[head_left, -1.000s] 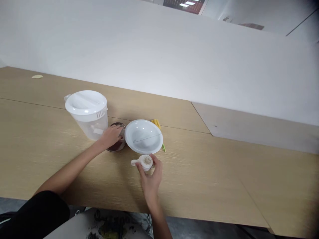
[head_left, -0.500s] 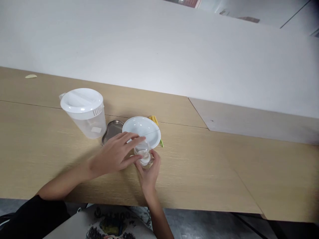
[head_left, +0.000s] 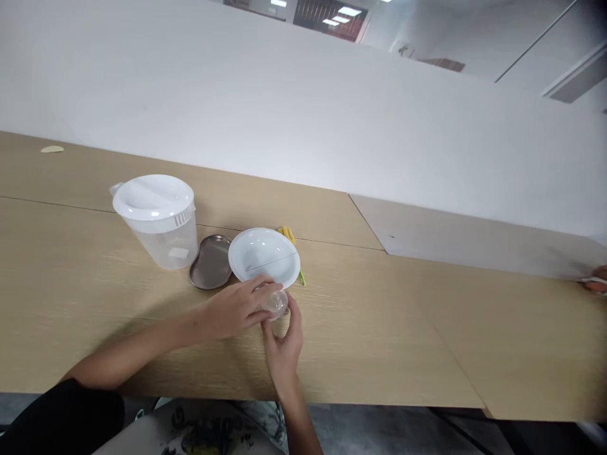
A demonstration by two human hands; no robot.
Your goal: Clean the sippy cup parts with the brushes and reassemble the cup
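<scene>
A small clear, rounded container sits between my two hands, in front of a white bowl. My left hand grips it from the left, thumb and fingers curved about its upper part. From the right and front, my right hand holds it low, with thumb and fingers on either side. My fingers cover much of the container, and its exact kind is hard to make out. Across the white bowl lies a thin rod.
A kidney-shaped metal tray lies left of the bowl. Beyond it stands a clear pitcher with a white lid. Something yellow and a green tip show by the bowl. A white partition runs along the table's back.
My left hand has lowered relative to the bowl, and the container's clear upper part now sits lower between my hands. More of the metal tray shows. The view has tilted up slightly.
</scene>
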